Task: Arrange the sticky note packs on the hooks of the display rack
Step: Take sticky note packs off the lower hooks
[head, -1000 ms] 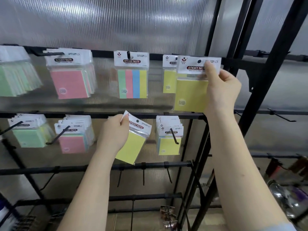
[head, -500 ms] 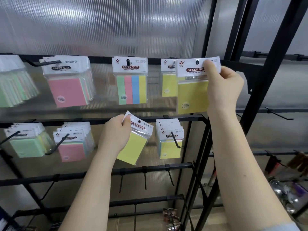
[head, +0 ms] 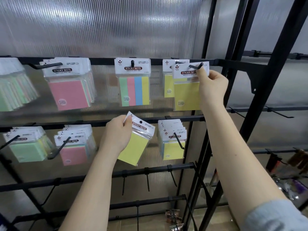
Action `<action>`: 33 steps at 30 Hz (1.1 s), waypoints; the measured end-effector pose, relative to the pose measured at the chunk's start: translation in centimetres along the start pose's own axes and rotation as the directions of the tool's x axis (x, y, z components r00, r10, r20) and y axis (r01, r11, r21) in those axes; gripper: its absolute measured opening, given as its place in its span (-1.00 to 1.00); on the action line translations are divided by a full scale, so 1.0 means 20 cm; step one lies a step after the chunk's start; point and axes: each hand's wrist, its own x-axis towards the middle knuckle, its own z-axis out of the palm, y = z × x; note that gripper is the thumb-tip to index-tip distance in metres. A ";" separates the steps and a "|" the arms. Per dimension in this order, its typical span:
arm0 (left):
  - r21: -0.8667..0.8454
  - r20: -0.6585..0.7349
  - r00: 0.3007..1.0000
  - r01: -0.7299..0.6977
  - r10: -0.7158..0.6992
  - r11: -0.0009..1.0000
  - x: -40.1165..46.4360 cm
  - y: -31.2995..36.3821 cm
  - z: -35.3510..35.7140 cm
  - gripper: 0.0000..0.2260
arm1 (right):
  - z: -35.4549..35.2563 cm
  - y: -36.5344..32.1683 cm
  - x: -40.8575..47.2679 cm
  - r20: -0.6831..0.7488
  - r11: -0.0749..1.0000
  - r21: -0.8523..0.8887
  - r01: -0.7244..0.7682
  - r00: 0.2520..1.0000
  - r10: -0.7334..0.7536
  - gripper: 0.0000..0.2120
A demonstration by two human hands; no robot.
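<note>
yellow sticky note pack (head: 186,95) hangs on hook (head: 195,66), pinched in right hand (head: 212,85) grip.

We see the right hand (head: 212,84) pinching the header card of a yellow pack (head: 187,94), its hole threaded on the top-row hook (head: 195,66) in front of another yellow pack (head: 168,85); the left hand (head: 117,134) grips a tilted yellow-green pack (head: 135,147) below; a four-colour pack (head: 134,90) hangs alongside on the black rack (head: 233,62).
</note>
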 end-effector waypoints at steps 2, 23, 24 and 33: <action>0.011 -0.007 1.000 0.005 -0.005 1.000 0.00 0.00 -0.02 -0.66 | 0.05 0.03 0.06 0.000 0.999 -0.021 -0.031 1.000 0.031 -0.67; -0.004 0.013 0.999 -0.038 0.038 0.999 0.00 -0.01 -0.07 -0.65 | 0.29 0.17 0.30 -0.117 0.979 -0.109 -0.174 0.980 0.162 -0.61; -0.008 0.012 0.999 -0.042 0.042 0.999 0.00 -0.01 -0.07 -0.64 | 0.27 0.19 0.29 -0.128 0.980 -0.121 -0.158 0.982 0.142 -0.66; -0.041 -0.024 0.997 -0.079 0.079 0.996 -0.04 0.00 -0.07 -0.65 | -0.06 0.44 -0.05 -0.026 0.967 -0.248 -0.060 0.998 0.055 -0.78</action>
